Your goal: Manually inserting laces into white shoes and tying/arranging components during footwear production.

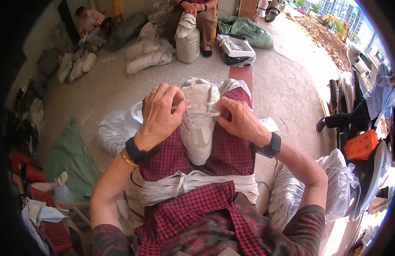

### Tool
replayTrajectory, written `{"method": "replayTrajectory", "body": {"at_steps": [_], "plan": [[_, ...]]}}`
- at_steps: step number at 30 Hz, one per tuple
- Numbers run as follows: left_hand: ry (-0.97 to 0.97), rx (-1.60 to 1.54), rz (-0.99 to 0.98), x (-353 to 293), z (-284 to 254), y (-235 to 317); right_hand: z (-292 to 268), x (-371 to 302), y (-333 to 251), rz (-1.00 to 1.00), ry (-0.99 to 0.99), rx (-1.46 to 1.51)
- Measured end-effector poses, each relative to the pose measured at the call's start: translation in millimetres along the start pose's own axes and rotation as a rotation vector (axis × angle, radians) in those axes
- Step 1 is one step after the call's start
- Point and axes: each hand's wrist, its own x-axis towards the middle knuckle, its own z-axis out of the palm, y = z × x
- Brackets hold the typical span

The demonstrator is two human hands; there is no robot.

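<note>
A white sneaker (198, 147) rests between my knees on the red-and-black checked apron (167, 160), its toe toward me and its tongue pointing away. Flat white shoelace (199, 113) crosses the upper part of the shoe. At the shoe's left side my left hand (161, 113) is closed, thumb and fingers pinched at the lace. Opposite it, my right hand (238, 119) pinches a lace strand that stands out from the eyelets. Across my lap lies a thick bundle of white laces (163, 190), tied in the middle.
Clear bags of white shoe parts stand left (114, 132) and right (308, 187) of me. Ahead, a seated person (197, 15) is behind a stuffed sack (189, 47), beside a white box (238, 48). A green cloth (71, 160) lies on the left floor; another person (376, 98) sits at right.
</note>
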Motion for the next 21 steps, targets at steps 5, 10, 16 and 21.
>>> {"method": "replayTrajectory", "body": {"at_steps": [5,10,16,21], "plan": [[-0.115,0.221,-0.049,-10,-7,-15,-5,5,-11,0.098,0.100,0.098],[-0.057,0.012,-0.045,-7,-20,-43,-6,10,0,0.028,0.040,0.007],[-0.126,0.062,-0.116,-24,-42,-71,-1,12,4,0.038,0.082,0.013],[0.041,0.066,-0.097,-17,-25,-52,-14,7,-2,0.153,0.033,0.055]]}}
